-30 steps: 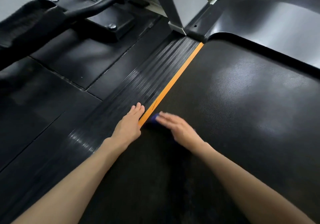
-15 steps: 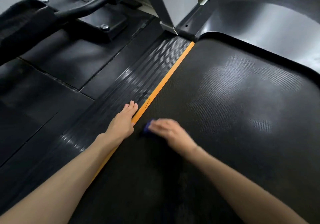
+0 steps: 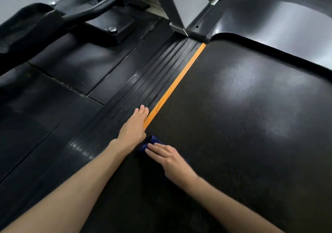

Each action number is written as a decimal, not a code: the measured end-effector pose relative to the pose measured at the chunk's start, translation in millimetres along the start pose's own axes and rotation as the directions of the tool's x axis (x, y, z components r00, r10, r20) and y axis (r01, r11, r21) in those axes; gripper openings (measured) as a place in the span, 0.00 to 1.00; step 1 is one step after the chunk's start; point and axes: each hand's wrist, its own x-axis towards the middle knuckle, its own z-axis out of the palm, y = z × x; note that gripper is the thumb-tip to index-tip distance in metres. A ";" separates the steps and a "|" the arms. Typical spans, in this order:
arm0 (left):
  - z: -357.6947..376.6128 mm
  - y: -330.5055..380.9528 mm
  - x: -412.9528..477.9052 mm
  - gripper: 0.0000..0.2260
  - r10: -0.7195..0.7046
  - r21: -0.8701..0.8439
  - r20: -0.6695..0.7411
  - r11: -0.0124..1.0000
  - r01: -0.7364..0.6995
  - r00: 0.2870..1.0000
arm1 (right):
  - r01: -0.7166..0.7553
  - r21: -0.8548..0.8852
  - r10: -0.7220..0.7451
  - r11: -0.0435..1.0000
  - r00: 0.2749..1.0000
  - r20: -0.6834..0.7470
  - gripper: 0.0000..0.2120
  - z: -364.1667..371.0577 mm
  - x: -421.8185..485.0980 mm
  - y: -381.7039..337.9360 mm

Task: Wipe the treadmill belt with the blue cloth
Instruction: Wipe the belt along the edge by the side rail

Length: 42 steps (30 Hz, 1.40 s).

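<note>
The black textured treadmill belt fills the right and lower part of the view. An orange strip marks its left edge beside a ribbed black side rail. My left hand lies flat on the rail with straight fingers, right at the orange strip. My right hand presses the blue cloth onto the belt with flat fingers. Most of the cloth is hidden under that hand; only a small blue bunch shows past the fingertips, close to my left wrist.
The grey motor cover curves across the belt's far end, with a light grey upright post at its left corner. Black rubber floor mats and the base of another machine lie to the left.
My right hand has drawn the cloth back toward me along the belt's left edge, from beside my left fingertips to beside my left wrist. My left hand has stayed on the rail.
</note>
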 end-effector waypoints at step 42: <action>-4.9 7.6 -30.1 0.37 -0.046 0.039 0.047 0.998 0.044 0.998 | -0.426 -0.028 0.375 0.904 0.825 -0.423 0.24 -32.6 -27.8 105.3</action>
